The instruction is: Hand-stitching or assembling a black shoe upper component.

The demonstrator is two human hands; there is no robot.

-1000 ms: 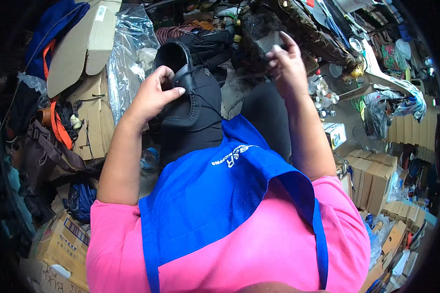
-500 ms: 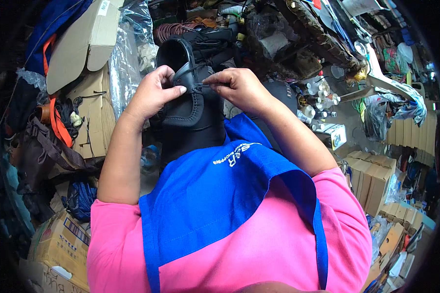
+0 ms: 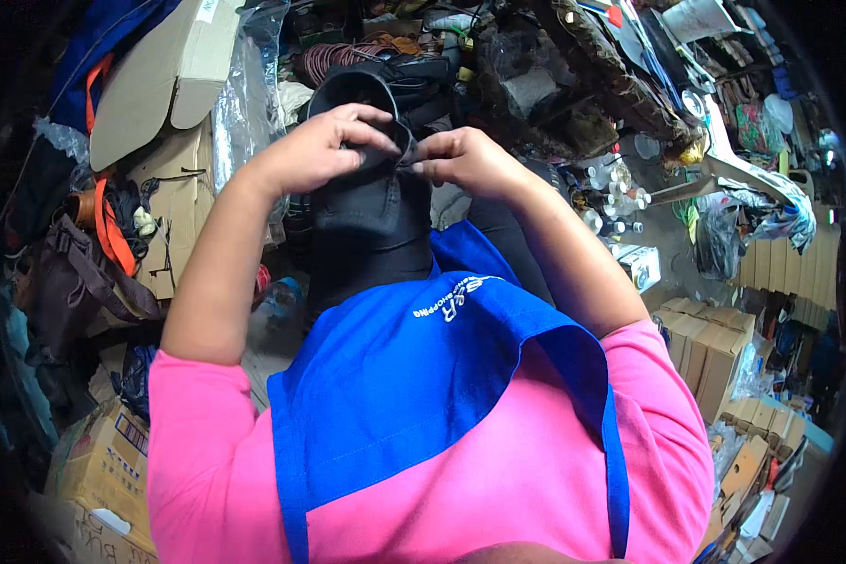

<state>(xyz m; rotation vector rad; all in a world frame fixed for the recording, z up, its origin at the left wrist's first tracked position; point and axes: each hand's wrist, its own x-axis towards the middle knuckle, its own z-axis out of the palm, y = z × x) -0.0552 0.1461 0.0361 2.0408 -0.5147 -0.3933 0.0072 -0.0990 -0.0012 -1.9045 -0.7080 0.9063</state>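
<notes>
The head view is showing both bare hands working close together on a dark shoe [image 3: 357, 209]. The left hand [image 3: 318, 148] is holding the shoe from its left side, its fingers curving across toward the lacing and its thumb resting lower down. The right hand [image 3: 475, 164] is pinching at the lacing edge from the other side; whether a lace or a bit of the upper is sitting between its fingertips, one cannot tell. The shoe is lying on the person's left thigh, in black trousers [image 3: 348, 268], its opening facing away and its toe pointing back toward the body. Nearer the body, a blue apron [image 3: 395, 376] is covering part of a pink shirt [image 3: 479, 489]. Beyond the shoe, a coil of reddish cord [image 3: 329, 64] is lying among dark clutter. To the left, a cardboard sheet [image 3: 155, 80] is leaning beside clear plastic [image 3: 240, 117]. To the right, small bottles [image 3: 616, 183] are standing in a cluster, and cardboard boxes [image 3: 700, 348] are sitting closer in.
</notes>
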